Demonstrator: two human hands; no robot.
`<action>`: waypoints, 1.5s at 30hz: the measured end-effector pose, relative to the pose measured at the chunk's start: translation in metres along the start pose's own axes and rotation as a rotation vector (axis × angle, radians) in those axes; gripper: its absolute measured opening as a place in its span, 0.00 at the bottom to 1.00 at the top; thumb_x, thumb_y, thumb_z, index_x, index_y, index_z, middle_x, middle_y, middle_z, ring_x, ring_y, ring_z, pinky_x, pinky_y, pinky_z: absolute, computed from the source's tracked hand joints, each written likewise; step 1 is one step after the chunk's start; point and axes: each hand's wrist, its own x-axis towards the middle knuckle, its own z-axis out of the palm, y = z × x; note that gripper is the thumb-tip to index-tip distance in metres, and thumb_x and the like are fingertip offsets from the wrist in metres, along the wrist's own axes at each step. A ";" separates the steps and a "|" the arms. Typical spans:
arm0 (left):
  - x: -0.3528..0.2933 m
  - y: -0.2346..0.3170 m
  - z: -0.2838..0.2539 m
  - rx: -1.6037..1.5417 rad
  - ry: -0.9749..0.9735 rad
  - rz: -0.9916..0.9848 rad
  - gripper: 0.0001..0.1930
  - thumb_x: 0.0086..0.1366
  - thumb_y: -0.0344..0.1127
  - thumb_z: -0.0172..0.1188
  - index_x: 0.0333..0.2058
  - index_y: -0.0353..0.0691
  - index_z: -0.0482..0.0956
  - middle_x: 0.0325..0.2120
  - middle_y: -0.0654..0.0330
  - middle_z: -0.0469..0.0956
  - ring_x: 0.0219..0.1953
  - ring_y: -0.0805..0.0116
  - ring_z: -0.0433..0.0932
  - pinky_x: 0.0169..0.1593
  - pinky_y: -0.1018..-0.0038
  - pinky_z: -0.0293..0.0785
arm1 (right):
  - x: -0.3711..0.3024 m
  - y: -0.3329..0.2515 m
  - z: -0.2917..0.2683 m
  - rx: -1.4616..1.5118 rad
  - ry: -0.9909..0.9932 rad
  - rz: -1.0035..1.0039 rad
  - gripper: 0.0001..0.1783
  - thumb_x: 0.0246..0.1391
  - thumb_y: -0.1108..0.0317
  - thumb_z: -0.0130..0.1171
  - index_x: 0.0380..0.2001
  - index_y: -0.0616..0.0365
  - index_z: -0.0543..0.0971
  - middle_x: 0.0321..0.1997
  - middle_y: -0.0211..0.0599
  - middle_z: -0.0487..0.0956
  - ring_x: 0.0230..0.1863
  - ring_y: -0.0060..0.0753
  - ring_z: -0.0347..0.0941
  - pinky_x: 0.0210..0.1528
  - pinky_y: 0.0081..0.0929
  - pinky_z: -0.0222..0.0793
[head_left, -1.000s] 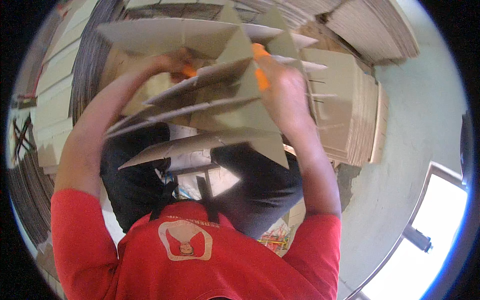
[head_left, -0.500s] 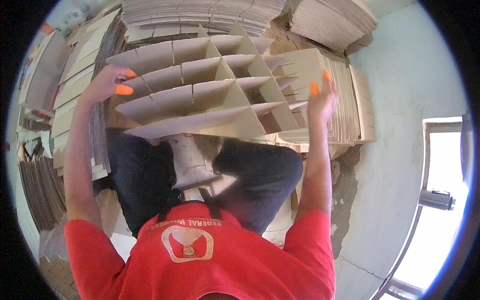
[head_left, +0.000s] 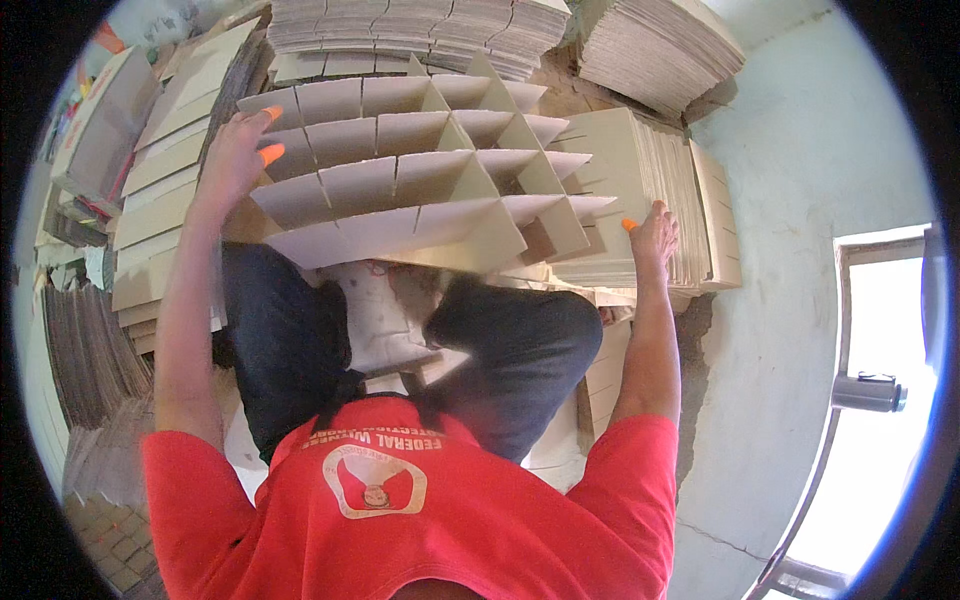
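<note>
- On my feed the cardboard partition grid (head_left: 430, 175) sat in front of the person, just beyond the dark trouser legs (head_left: 285, 340). Whatever supported it was hidden from me.
- Four long strips (head_left: 410, 235) ran roughly left to right; two cross strips (head_left: 568, 228) slotted through them toward the right. I read that interlock as what held the long ones on edge and spaced.
- Left stretch had bare slots, no crosspieces, so I judged it the floppier side.
- Left hand (head_left: 232, 160) was open, thumb and finger parted by the grid's left ends. Couldn't tell contact. Probably there because those ends were unbraced.
- Right hand (head_left: 655, 240) was loosely open, nothing seen in it, over the stack of slotted sheets (head_left: 605, 150) right of the grid. Couldn't confirm touch.
- Orange finger covers (head_left: 271, 155) showed on both hands; I assumed grip or edge protection.
- Bundled flat sheets (head_left: 420, 25) lay behind the grid, likely flat to save room.
</note>
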 end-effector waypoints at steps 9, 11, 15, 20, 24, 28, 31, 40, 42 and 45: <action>0.024 0.215 0.034 -0.244 0.187 0.508 0.39 0.61 0.53 0.61 0.65 0.38 0.59 0.65 0.48 0.59 0.69 0.47 0.52 0.70 0.57 0.52 | 0.017 0.032 -0.011 0.277 0.099 0.084 0.21 0.44 0.61 0.71 0.36 0.65 0.78 0.35 0.56 0.80 0.39 0.60 0.76 0.41 0.49 0.69; 0.051 0.239 0.061 -0.254 0.203 0.531 0.41 0.62 0.55 0.59 0.65 0.34 0.57 0.66 0.47 0.57 0.70 0.46 0.50 0.71 0.57 0.50 | 0.011 0.013 -0.025 0.287 0.136 0.105 0.15 0.46 0.62 0.68 0.30 0.65 0.79 0.28 0.54 0.80 0.33 0.60 0.76 0.35 0.48 0.69; 0.086 0.256 0.112 -0.137 -0.003 0.484 0.41 0.65 0.57 0.53 0.65 0.32 0.54 0.67 0.45 0.53 0.71 0.48 0.48 0.71 0.57 0.47 | 0.007 0.019 -0.044 0.423 0.123 0.107 0.12 0.49 0.63 0.66 0.25 0.63 0.80 0.26 0.52 0.80 0.29 0.53 0.77 0.32 0.45 0.68; 0.107 0.256 0.120 0.014 -0.397 0.420 0.38 0.69 0.57 0.46 0.65 0.32 0.55 0.68 0.43 0.51 0.71 0.51 0.48 0.71 0.58 0.46 | 0.013 0.033 -0.066 0.582 0.377 0.120 0.09 0.50 0.67 0.64 0.30 0.61 0.82 0.26 0.50 0.80 0.26 0.42 0.77 0.31 0.38 0.69; 0.095 0.236 0.082 -0.493 0.007 0.425 0.32 0.66 0.49 0.57 0.61 0.32 0.65 0.62 0.42 0.65 0.65 0.51 0.64 0.67 0.61 0.59 | 0.021 0.038 -0.106 0.481 0.274 0.060 0.11 0.50 0.67 0.65 0.35 0.62 0.81 0.26 0.49 0.80 0.26 0.39 0.76 0.31 0.35 0.70; 0.026 0.195 0.022 -0.655 0.295 0.296 0.23 0.61 0.40 0.65 0.53 0.40 0.76 0.53 0.48 0.76 0.55 0.53 0.75 0.56 0.65 0.72 | 0.028 0.044 -0.125 0.579 0.283 -0.088 0.13 0.52 0.66 0.66 0.37 0.63 0.81 0.28 0.46 0.82 0.27 0.27 0.75 0.31 0.33 0.71; -0.024 0.159 0.011 -0.539 0.294 0.206 0.21 0.58 0.36 0.68 0.51 0.39 0.78 0.48 0.49 0.79 0.50 0.54 0.79 0.52 0.67 0.75 | 0.030 0.027 -0.164 0.598 0.509 -0.112 0.13 0.53 0.69 0.66 0.41 0.62 0.81 0.28 0.40 0.83 0.28 0.21 0.75 0.30 0.27 0.71; -0.077 0.112 0.045 -0.179 0.173 0.274 0.20 0.54 0.35 0.67 0.46 0.37 0.79 0.43 0.50 0.81 0.45 0.51 0.78 0.48 0.62 0.75 | 0.002 -0.078 -0.262 0.995 0.408 -0.326 0.19 0.53 0.76 0.65 0.50 0.65 0.79 0.34 0.31 0.83 0.33 0.12 0.74 0.36 0.14 0.73; -0.075 0.109 0.049 -0.258 0.178 0.248 0.13 0.54 0.32 0.65 0.39 0.38 0.81 0.34 0.54 0.82 0.37 0.54 0.79 0.41 0.61 0.75 | -0.013 -0.105 -0.266 1.049 0.271 -0.400 0.20 0.52 0.77 0.66 0.50 0.65 0.79 0.37 0.32 0.83 0.36 0.13 0.75 0.39 0.14 0.73; -0.074 0.105 0.060 -0.295 0.221 0.247 0.09 0.53 0.31 0.65 0.34 0.39 0.82 0.29 0.55 0.82 0.32 0.55 0.79 0.37 0.62 0.74 | -0.035 -0.138 -0.267 1.052 0.066 -0.415 0.22 0.51 0.78 0.67 0.51 0.62 0.80 0.43 0.35 0.83 0.42 0.15 0.75 0.47 0.17 0.72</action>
